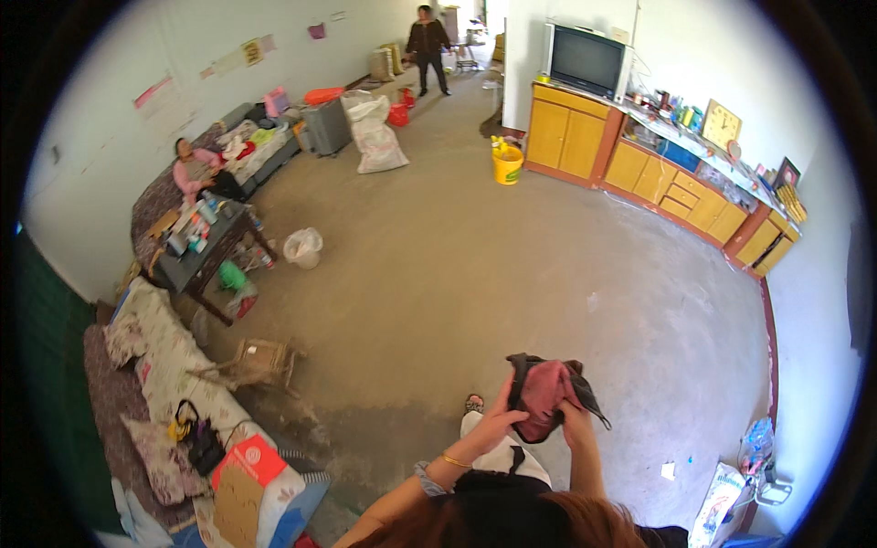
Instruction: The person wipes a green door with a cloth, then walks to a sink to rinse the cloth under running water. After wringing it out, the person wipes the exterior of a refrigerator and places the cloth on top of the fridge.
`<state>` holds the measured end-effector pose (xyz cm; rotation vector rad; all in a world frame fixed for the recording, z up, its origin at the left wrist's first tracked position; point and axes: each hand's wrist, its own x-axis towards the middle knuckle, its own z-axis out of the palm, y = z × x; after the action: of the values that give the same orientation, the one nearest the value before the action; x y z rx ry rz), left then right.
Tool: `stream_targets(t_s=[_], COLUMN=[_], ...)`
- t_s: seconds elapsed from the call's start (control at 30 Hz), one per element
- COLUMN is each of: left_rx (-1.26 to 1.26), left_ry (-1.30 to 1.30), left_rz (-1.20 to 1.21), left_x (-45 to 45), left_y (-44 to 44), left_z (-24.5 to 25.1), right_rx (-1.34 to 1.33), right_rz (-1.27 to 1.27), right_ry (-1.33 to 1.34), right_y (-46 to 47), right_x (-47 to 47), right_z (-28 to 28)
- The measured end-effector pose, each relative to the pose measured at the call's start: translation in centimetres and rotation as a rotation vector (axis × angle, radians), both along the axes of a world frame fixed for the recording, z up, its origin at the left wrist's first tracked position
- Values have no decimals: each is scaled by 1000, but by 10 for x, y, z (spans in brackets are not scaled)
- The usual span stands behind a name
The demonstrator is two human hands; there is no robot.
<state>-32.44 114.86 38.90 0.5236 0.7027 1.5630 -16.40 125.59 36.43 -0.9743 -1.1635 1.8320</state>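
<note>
In front of my body I hold a bundle of cloth (545,392), dusky red in the middle with black edges and a thin dark strap or strip hanging at its right. Whether it is a bag or a garment I cannot tell. My left hand (505,418) grips its left side, the thumb lying over the red fabric. On the lower right, my right hand (574,419) pinches the cloth, its fingertips partly hidden in the folds. The bundle is held above the concrete floor (425,288).
To the left are a wooden stool (264,363), a cloth-covered sofa (171,370) and a cluttered table (226,240). A white bin (303,248) and yellow bucket (507,166) stand farther off. One person (202,171) sits; another (428,51) stands at the back. Cabinets (644,168) line the right wall.
</note>
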Motion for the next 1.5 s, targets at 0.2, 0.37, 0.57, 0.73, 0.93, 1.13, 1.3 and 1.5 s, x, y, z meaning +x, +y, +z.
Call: stream_targets(t_s=[0.2, 0.37, 0.57, 0.73, 0.93, 1.13, 1.3, 1.5], left_rx=[-13, 45, 45, 33, -60, -94, -52, -51], left_ry=[81, -4, -10, 70, 76, 33, 102, 100], left_rz=[152, 319, 299, 120, -150, -150, -11, 258], left_x=[-172, -303, -484, -632, -749, -874, -1018, -1165], left_y=[85, 155, 256, 365, 481, 608, 714, 849], left_z=[24, 40, 25, 42, 40, 15, 41, 83], right_rx=[256, 495, 130, 159, -2, 165, 273, 313], right_rz=[277, 410, 437, 185, 5, 17, 170, 209], right_ry=[-365, -208, -253, -208, -256, -282, -229, -110], right_y=[93, 183, 275, 363, 446, 570, 699, 850], right_x=[-187, -343, -524, -652, -738, -866, -1020, -1192], right_z=[72, 59, 59, 62, 78, 41, 86, 113])
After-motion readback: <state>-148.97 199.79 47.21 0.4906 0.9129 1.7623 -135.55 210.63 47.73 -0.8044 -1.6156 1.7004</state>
